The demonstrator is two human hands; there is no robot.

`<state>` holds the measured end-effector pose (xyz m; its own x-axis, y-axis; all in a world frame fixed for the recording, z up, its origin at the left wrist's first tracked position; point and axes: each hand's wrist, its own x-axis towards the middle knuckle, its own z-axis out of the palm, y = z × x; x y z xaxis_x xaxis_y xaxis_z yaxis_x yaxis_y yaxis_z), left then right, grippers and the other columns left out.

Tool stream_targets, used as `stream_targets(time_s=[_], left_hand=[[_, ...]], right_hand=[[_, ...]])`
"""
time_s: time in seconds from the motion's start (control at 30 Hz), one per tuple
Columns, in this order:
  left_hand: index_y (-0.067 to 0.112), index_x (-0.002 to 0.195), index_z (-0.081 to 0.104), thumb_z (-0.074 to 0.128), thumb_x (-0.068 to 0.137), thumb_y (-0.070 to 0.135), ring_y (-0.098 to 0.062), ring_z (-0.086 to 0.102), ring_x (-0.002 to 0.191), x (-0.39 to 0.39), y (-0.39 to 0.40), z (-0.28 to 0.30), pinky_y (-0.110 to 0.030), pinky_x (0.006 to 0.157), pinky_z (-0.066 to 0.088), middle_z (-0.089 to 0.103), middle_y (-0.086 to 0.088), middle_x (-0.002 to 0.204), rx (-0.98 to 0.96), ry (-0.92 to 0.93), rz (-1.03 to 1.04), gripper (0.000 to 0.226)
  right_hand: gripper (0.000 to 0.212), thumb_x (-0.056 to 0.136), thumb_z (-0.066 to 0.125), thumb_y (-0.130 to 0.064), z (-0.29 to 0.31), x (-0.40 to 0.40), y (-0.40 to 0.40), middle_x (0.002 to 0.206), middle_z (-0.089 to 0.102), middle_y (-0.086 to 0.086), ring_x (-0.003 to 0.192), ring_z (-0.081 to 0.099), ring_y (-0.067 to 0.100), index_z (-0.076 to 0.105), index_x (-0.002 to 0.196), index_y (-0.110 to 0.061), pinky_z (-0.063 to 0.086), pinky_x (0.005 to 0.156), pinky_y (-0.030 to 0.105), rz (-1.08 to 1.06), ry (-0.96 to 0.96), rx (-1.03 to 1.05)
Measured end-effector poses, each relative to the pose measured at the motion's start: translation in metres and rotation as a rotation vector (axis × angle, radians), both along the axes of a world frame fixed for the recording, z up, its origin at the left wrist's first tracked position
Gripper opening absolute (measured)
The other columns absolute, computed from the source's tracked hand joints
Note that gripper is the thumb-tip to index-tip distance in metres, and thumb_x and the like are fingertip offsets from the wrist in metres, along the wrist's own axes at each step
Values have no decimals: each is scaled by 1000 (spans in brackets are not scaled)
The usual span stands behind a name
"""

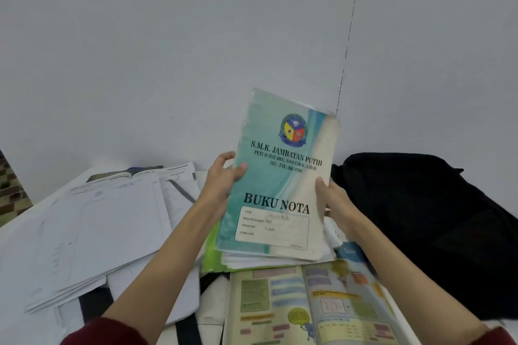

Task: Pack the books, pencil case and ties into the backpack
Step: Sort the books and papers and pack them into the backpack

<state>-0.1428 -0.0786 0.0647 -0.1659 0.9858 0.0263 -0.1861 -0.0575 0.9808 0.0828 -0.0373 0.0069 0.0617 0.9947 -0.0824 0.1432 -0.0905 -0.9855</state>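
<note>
Both hands grip notebook [277, 182] upright btwn them: left hand [221, 179] & right hand [333, 202] pinching its side edges.

Both hands raised, left hand [224, 176], right hand [333, 199], fingers curled

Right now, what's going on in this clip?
A person is holding a teal notebook marked "BUKU NOTA" upright in both hands: the left hand grips its left edge, the right hand its right edge. More books seem stacked behind it. The black backpack lies to the right, loose papers to the left, and an open textbook lies below. Nothing visibly packed yet.
</note>
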Motion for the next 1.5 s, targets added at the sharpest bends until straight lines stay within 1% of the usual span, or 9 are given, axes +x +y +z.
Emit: stream_targets(time_s=[0.17, 0.4, 0.53, 0.9, 1.03, 1.2, 1.3, 1.4, 1.5], left_hand=[[15, 109, 49, 57, 90, 6, -17, 70, 72, 3, 9, 26, -31, 56, 57, 71, -6, 98, 198, 20, -76, 23], [23, 103, 62, 63, 87, 27, -6, 69, 79, 8, 17, -22, -18, 62, 54, 70, 2, 101, 131, 186, -98, 17], [27, 97, 62, 62, 87, 33, -7, 69, 81, 11, 18, -30, -21, 65, 56, 70, 6, 95, 168, 192, -52, 12], [19, 103, 64, 59, 87, 35, -13, 70, 81, 9, 16, -46, -23, 64, 57, 72, 2, 92, 131, 197, -31, 23], [14, 116, 61, 62, 76, 47, -15, 69, 90, 4, 13, -51, -26, 70, 57, 70, -2, 103, 104, 248, -52, 52], [16, 113, 63, 67, 84, 22, -17, 67, 97, -3, 8, -53, -34, 83, 56, 69, -1, 106, 157, 404, -113, 29], [12, 110, 64, 67, 84, 19, -22, 68, 93, 1, 5, -45, -37, 78, 57, 69, -5, 103, 176, 474, -82, 27], [21, 94, 64, 70, 81, 24, -18, 68, 78, 17, 2, -19, -34, 68, 57, 69, 1, 87, 250, 621, -64, 14], [18, 74, 62, 70, 81, 26, -18, 65, 67, 38, -3, 19, -32, 61, 55, 65, 5, 72, 332, 829, -110, 13]], right_hand=[[22, 99, 43, -19, 45, 0, 2, 113, 65, 5, 101, 64, 22, 53, 118, -14, 53, 84, 41, -101, 325, 225], [35, 94, 50, -40, 13, 0, -10, 121, 60, -7, 114, 56, 13, 48, 124, -22, 44, 100, 37, -54, 153, 244], [35, 96, 50, -31, 12, -4, -14, 110, 53, -17, 112, 51, 10, 37, 128, -20, 42, 100, 33, -47, 90, 273], [61, 95, 43, -45, 4, -15, -28, 141, 46, -2, 129, 43, 18, 26, 145, -15, 35, 110, 44, -129, 113, 259], [48, 98, 42, -40, 1, -20, -35, 131, 56, 1, 120, 53, 19, 37, 136, -12, 42, 104, 45, -221, 41, 332], [23, 93, 55, -32, 10, -5, -38, 106, 68, 5, 98, 64, 21, 60, 103, -12, 54, 85, 39, -201, -57, 349], [38, 84, 69, -29, 21, 20, -46, 116, 63, 7, 96, 63, 20, 56, 115, -11, 55, 77, 30, -323, -114, 403], [80, 72, 80, -34, 50, 56, -63, 140, 43, 0, 115, 49, 15, 36, 138, -22, 43, 94, 29, -495, -210, 552], [92, 64, 84, -37, 84, 89, -81, 144, 37, -7, 128, 36, 11, 33, 140, -27, 32, 105, 29, -396, -501, 613]])
